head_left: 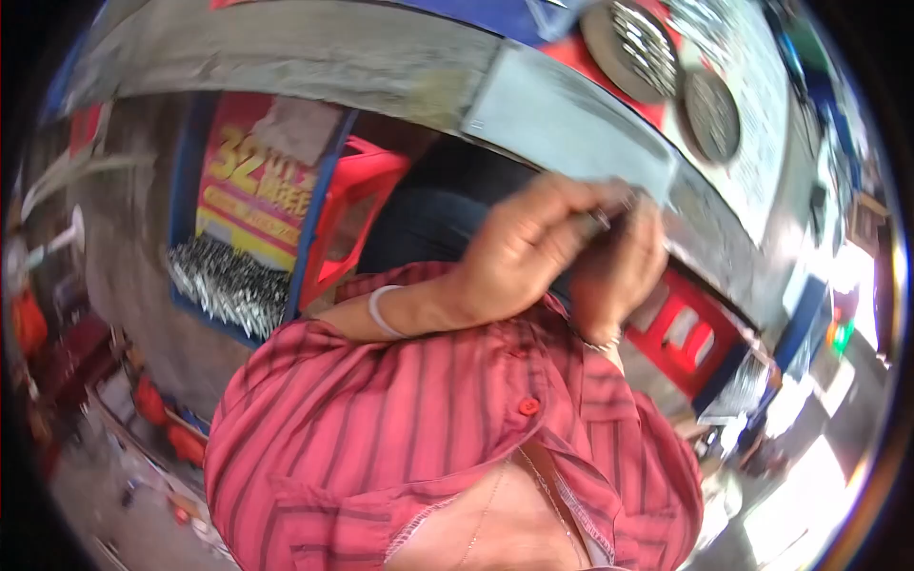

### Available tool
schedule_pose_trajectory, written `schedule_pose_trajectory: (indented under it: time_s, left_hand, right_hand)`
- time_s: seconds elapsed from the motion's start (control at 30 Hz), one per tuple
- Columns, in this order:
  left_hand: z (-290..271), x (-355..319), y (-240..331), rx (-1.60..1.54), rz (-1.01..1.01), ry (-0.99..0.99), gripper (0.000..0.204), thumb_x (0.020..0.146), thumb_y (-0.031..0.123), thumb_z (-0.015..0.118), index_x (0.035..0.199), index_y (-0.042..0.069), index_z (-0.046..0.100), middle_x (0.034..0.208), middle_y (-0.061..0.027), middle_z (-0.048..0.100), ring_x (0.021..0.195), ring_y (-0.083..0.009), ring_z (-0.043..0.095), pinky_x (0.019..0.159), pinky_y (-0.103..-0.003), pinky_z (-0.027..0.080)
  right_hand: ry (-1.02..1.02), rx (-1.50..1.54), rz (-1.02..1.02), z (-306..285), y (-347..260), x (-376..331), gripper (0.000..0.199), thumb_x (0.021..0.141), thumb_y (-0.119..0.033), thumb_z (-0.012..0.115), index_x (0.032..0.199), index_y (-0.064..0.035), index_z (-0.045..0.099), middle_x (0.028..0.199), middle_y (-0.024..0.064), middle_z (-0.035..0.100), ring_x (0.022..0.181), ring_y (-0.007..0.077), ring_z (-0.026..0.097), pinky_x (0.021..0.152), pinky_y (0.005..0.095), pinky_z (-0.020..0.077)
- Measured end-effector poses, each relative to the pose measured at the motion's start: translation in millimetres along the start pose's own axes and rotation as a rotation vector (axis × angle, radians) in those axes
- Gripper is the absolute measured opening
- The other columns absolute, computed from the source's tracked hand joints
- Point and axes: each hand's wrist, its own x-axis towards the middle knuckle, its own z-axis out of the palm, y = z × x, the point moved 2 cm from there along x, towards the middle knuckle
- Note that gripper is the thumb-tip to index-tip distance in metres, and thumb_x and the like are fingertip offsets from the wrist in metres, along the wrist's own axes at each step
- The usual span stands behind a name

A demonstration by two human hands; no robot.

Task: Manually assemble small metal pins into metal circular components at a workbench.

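In front of my chest, at the edge of the grey worktable [381, 71], both hands are close together. My left hand [524, 247] reaches across with its thumb and fingers pinched. A small shiny metal piece [601, 219] shows at those fingertips, too small and blurred to name further. My right hand [624, 257] is raised beside it, its fingers bent and pressed together at the same spot. What the right fingers hold, if anything, is hidden. A flat light-grey plate [562, 119] lies on the table just beyond the hands.
Two round dishes stand at the far right: one [592, 43] holds shiny metal pieces, the other [712, 119] small parts. At left, a blue-edged bin [179, 186] contains many small metal pieces [233, 285] and a printed sheet. Red plastic stools [357, 190] are under the table.
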Motion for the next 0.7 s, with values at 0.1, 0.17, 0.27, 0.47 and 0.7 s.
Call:
schedule_pose_trajectory:
  time_s: [0.1,0.17,0.27,0.47,0.7]
  left_hand:
    - [2.8,4.3,9.1,0.016,0.148,-0.038,0.041,0.083,-0.010,0.057,0.122,0.000,0.053,0.112,-0.0124,0.060,0.102,-0.0204,0.060,0.085,-0.029,0.048]
    - [6.0,-0.1,12.8,-0.114,0.091,-0.025,0.040,0.084,-0.007,0.058,0.123,0.002,0.054,0.111,-0.0160,0.062,0.103,-0.0224,0.063,0.085,-0.029,0.050]
    - [7.5,-4.9,13.8,-0.093,0.280,0.099,0.030,0.088,0.000,0.055,0.117,0.004,0.056,0.095,-0.0177,0.064,0.086,-0.0295,0.066,0.072,-0.032,0.051]
    - [-12.7,-15.7,25.0,-0.105,0.307,0.132,0.028,0.089,0.001,0.054,0.118,0.003,0.054,0.093,-0.0143,0.065,0.077,-0.0236,0.066,0.069,-0.030,0.051]
    - [-108.9,-108.5,34.4,0.481,-0.066,0.336,0.022,0.091,0.009,0.052,0.113,0.005,0.054,0.098,-0.0108,0.058,0.081,-0.0198,0.063,0.072,-0.031,0.050]
  right_hand:
    - [0.149,0.210,-0.046,-14.4,7.6,0.9,0.028,0.095,-0.016,0.043,0.102,0.0078,0.057,0.092,0.0106,0.060,0.075,0.0152,0.057,0.067,0.0250,0.0457]
    - [0.113,0.182,-0.078,-11.1,-15.4,-2.6,0.021,0.093,-0.011,0.044,0.097,0.0049,0.057,0.089,0.0115,0.060,0.075,0.0154,0.057,0.066,0.0266,0.0462]
    - [0.195,-0.109,-0.361,1.1,-34.9,-0.8,0.020,0.091,-0.013,0.048,0.094,0.0041,0.058,0.084,0.0120,0.059,0.075,0.0224,0.057,0.071,0.0336,0.0463]
    - [0.062,-0.197,-0.344,18.3,-46.6,-6.3,0.024,0.096,-0.016,0.043,0.101,0.0036,0.056,0.090,0.0116,0.057,0.079,0.0214,0.055,0.070,0.0329,0.0455]
    - [-0.599,0.173,-0.317,39.6,-41.9,20.4,0.065,0.097,-0.052,0.028,0.090,0.0060,0.055,0.081,0.0136,0.056,0.079,0.0214,0.055,0.071,0.0297,0.0422]
